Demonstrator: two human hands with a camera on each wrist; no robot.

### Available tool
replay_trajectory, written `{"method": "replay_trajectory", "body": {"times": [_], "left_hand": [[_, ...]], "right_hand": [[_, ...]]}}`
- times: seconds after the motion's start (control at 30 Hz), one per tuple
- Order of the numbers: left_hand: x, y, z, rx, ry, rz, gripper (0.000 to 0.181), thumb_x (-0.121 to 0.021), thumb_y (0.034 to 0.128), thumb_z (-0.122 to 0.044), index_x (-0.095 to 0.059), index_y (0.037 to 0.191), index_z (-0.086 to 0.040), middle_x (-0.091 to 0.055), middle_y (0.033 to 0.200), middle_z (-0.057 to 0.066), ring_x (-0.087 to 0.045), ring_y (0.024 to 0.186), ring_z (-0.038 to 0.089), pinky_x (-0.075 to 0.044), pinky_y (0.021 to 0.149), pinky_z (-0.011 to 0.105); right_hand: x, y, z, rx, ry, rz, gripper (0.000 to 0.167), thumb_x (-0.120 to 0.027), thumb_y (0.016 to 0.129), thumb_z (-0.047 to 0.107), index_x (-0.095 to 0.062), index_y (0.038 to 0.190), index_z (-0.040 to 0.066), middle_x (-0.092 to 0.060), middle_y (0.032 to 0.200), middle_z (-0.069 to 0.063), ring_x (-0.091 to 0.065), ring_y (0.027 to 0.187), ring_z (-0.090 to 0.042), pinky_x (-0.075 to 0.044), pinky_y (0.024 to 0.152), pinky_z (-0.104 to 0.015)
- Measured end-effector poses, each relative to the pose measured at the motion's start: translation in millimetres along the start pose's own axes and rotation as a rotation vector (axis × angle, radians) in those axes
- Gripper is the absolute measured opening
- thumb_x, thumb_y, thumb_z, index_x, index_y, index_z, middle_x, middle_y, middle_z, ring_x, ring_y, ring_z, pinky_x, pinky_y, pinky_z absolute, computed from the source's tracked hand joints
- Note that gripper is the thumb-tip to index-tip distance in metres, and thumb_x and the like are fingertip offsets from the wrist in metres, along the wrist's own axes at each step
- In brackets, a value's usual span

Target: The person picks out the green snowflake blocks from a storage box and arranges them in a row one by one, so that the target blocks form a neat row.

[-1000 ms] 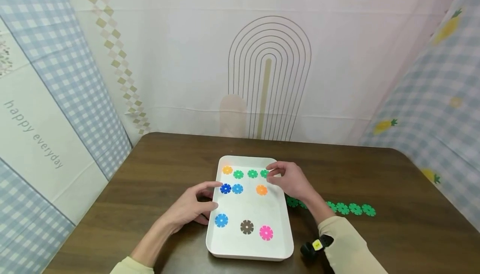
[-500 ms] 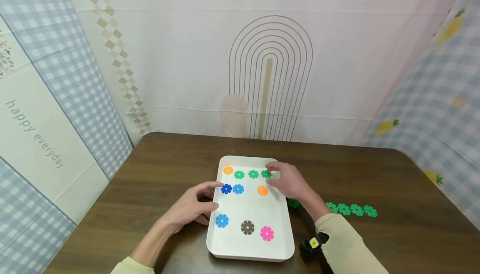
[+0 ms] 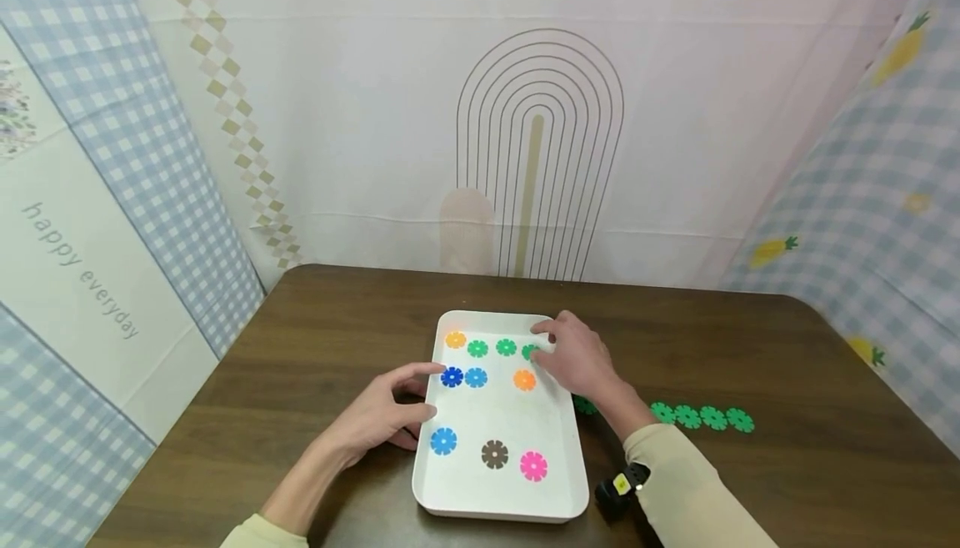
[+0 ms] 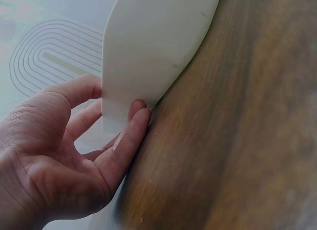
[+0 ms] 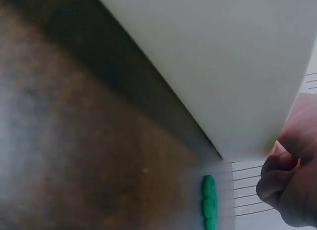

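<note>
Right now your left hand [image 3: 378, 410] is at the left edge of the white rectangular plastic tray [image 3: 498, 410], thumb and fingers spread wide and touching its wall. The tray lies flat on the dark brown wood-look tabletop [image 3: 360, 314], set back from its far edge.

Inside, left to right, you have flat notched discs: a light blue disc [image 3: 443, 441] near the near left corner, a dark blue disc [image 3: 452, 377] by the left edge, a yellow-orange disc [image 3: 455, 339] near the far left corner, a second light blue disc [image 3: 476, 378], two green discs [image 3: 506, 348] along the far edge, a brown disc [image 3: 494, 454], an orange disc [image 3: 524, 380] and a pink disc [image 3: 534, 466] by the near right corner.

Your right hand [image 3: 577, 356] is over the far right corner, thumb and forefinger apart, thumb partly covering a third green disc [image 3: 529, 351]; its other fingers' contact is unclear.

Beyond the tray's right edge runs a row of green discs [image 3: 713, 418], partly hidden by your right forearm [image 3: 632, 408]. I'd judge that row done and the tray's three greens left.
</note>
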State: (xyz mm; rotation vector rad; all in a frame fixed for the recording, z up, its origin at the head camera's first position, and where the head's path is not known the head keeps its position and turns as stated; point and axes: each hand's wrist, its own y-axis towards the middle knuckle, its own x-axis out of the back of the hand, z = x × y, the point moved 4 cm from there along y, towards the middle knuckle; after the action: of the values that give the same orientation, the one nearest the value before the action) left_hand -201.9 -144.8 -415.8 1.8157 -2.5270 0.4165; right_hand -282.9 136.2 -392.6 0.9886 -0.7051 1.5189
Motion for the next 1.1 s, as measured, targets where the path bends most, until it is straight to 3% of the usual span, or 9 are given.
{"method": "replay_trajectory", "body": {"times": [0.2, 0.43, 0.7, 1.1], "left_hand": [[0.0, -0.6, 0.3, -0.003, 0.005, 0.0, 0.063, -0.074, 0.0926, -0.011, -0.055, 0.152, -0.015, -0.058, 0.13, 0.023, -0.071, 0.074, 0.024, -0.066, 0.066, 0.043], [0.0, -0.5, -0.6, -0.001, 0.004, -0.004, 0.063, -0.074, 0.0924, -0.01, -0.056, 0.152, -0.015, -0.058, 0.13, 0.023, -0.071, 0.074, 0.024, -0.066, 0.066, 0.043], [-0.7, -0.1, -0.6, 0.002, -0.011, 0.006, 0.063, -0.074, 0.0928, -0.009, -0.055, 0.153, -0.013, -0.057, 0.131, 0.023, -0.071, 0.074, 0.024, -0.066, 0.066, 0.043], [-0.6, 0.1, 0.6, -0.002, 0.004, -0.005, 0.062, -0.074, 0.0923, -0.01, -0.056, 0.151, -0.015, -0.058, 0.128, 0.022, -0.071, 0.073, 0.024, -0.066, 0.065, 0.043]], "right_hand": [[-1, 4.4, 4, 0.028, -0.156, 0.074, 0.035, -0.077, 0.095, 0.032, -0.078, 0.123, 0.011, -0.069, 0.116, -0.006, -0.062, 0.09, -0.019, -0.057, 0.069, -0.035], [-3, 9.4, 6, 0.032, -0.215, 0.129, 0.034, -0.075, 0.097, 0.032, -0.078, 0.12, 0.008, -0.07, 0.123, -0.01, -0.065, 0.096, -0.023, -0.061, 0.077, -0.043], [-6, 13.0, 5, -0.003, -0.173, 0.159, 0.031, -0.078, 0.094, 0.032, -0.076, 0.115, 0.009, -0.067, 0.12, -0.008, -0.063, 0.094, -0.023, -0.059, 0.078, -0.044], [-8, 10.5, 1, -0.009, -0.098, 0.143, 0.037, -0.08, 0.093, 0.03, -0.07, 0.123, 0.013, -0.071, 0.099, -0.003, -0.061, 0.083, -0.018, -0.053, 0.066, -0.032]]}}
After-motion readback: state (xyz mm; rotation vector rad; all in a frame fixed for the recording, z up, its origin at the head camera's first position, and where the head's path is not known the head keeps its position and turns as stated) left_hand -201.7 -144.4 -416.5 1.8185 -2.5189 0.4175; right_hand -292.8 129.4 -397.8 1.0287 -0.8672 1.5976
